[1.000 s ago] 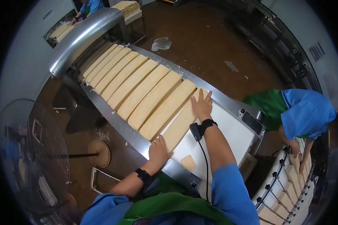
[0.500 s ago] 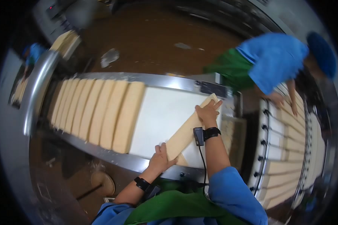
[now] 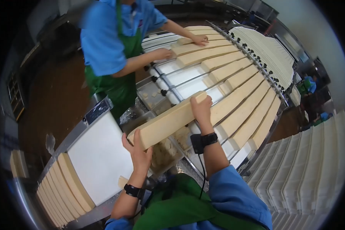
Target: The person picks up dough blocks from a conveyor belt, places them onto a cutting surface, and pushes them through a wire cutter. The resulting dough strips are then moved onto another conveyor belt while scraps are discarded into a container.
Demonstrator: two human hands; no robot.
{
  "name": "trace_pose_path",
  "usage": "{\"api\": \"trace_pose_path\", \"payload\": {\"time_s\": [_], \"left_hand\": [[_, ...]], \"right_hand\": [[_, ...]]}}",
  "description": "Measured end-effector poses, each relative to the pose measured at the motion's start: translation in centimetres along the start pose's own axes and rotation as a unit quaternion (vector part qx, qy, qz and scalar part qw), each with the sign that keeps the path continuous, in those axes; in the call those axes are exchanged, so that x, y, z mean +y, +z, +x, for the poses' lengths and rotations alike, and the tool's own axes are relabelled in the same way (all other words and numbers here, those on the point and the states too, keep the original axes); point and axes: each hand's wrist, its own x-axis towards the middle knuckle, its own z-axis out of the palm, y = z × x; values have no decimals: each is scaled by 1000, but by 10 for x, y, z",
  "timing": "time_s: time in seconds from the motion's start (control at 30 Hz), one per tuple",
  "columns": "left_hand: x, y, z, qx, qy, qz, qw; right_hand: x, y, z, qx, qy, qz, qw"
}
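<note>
Between my two hands is a long pale beige slab (image 3: 166, 124) with a soft, even surface, possibly tofu or dough. My left hand (image 3: 140, 153) grips its near left end, with fingers and thumb around the sides. At the far right end my right hand (image 3: 201, 110) is closed over the slab. It is held tilted above bins of scraps (image 3: 166, 155), between a white conveyor belt (image 3: 101, 153) on the left and a belt with lanes (image 3: 186, 86) on the right. Similar slabs (image 3: 241, 107) lie in those lanes, separated by thin rods.
A row of slabs (image 3: 65, 188) stands on the left belt, and a small offcut (image 3: 122, 181) lies at its near edge. Across from me a co-worker (image 3: 115, 50) in blue and green has both hands on slabs in the lanes. Stacked white trays (image 3: 303, 168) stand at the right.
My view has turned right. The slab, angled over the left belt before, has been carried rightward off it and is now above the bins beside the lanes, still in both hands.
</note>
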Motion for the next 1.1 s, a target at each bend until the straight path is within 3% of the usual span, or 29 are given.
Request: {"api": "trace_pose_path", "payload": {"time_s": [0.03,0.1,0.13,0.2,0.3,0.5,0.57,0.67,0.77,0.9,1.0,1.07,1.1], "left_hand": [[14,11,9,16,35,-9,999],[30,31,27,-13,65,-60,996],[36,41,36,-42,86,-110,989],[42,57,53,-54,95,-115,987],[59,67,70,-148,99,-162,971],[66,100,70,-140,103,-106,979],[69,110,71,-134,102,-91,981],[77,127,74,-138,93,-105,980],[82,142,74,-147,88,-125,977],[84,154,72,-136,88,-125,979],[83,164,77,-133,99,-114,979],[76,178,80,-149,115,-141,972],[81,184,81,-176,65,-206,960]], "right_hand": [[7,-13,20,6,2,6,1000],[12,-39,57,-93,89,-123,984],[28,-40,80,-91,90,-115,985],[67,-30,123,-137,20,-312,940],[82,-35,165,-143,20,-306,941],[106,-29,199,-192,60,-267,942],[128,-12,204,-32,-20,-292,956],[116,-26,213,-61,22,-276,959],[127,-26,218,0,-29,-312,950],[136,-31,227,-32,-16,-287,957],[134,-37,218,15,-54,-309,950],[129,-37,209,101,-128,-300,940],[119,-35,199,101,-130,-298,940]]}}
